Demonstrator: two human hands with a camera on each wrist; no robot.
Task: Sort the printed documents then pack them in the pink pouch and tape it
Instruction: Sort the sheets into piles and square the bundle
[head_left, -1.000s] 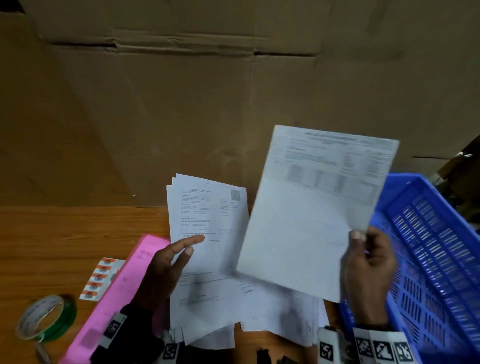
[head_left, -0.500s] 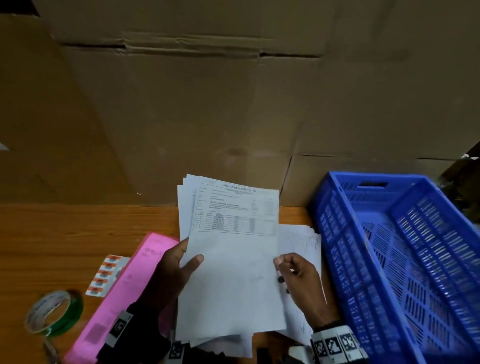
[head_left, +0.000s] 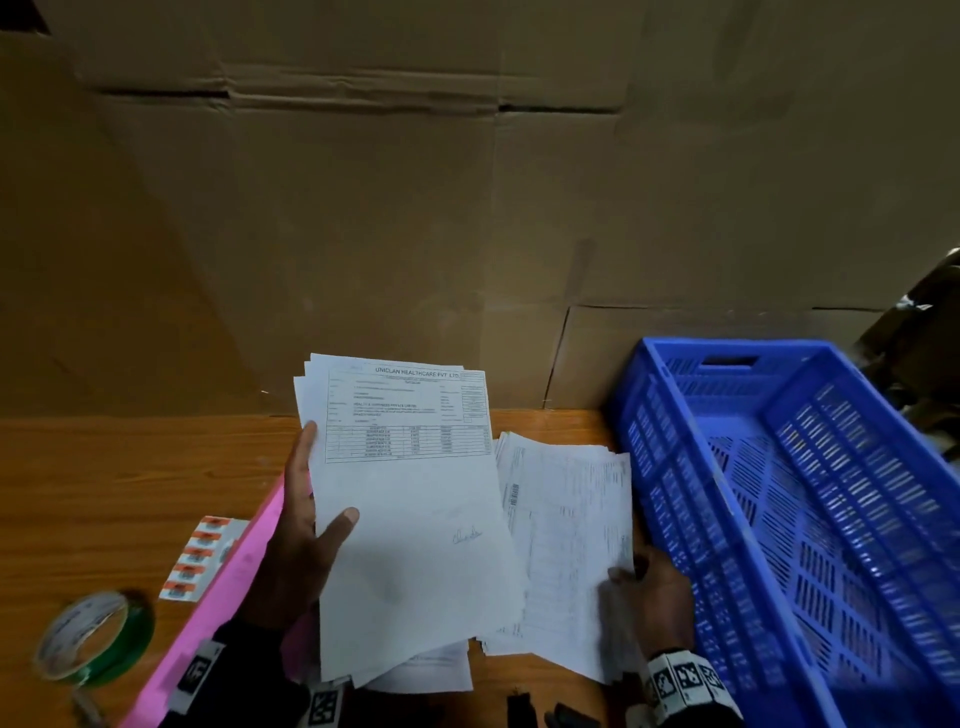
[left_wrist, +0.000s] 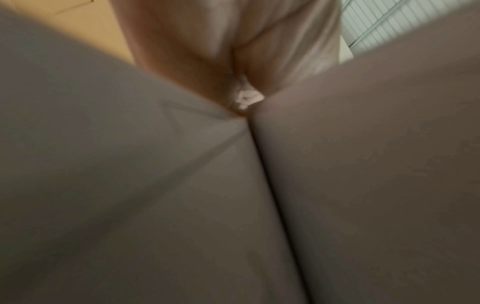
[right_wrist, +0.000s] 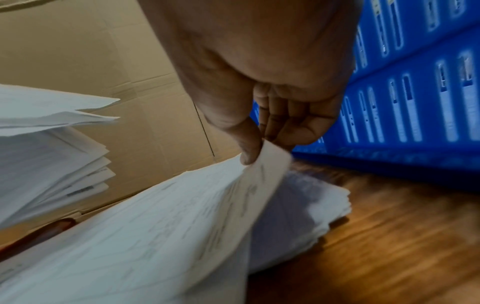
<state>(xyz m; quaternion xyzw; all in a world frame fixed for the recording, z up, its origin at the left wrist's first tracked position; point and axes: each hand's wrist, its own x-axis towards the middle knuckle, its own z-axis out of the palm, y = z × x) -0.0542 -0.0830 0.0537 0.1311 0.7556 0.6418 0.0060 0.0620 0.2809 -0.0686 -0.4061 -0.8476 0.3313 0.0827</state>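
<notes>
pouch (head_left: 223, 577) left of crate (head_left: 779, 519)

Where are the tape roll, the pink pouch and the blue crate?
tape roll (head_left: 93, 636): head view, on its upper rim.
pink pouch (head_left: 228, 587): head view, on its bare long edge.
blue crate (head_left: 670, 488): head view, on its left wall.

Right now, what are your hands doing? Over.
Left hand holds sorted stack. Right hand pinches top sheet of table pile. Pink pouch waiting, untaped. Nothing blocking.
</notes>
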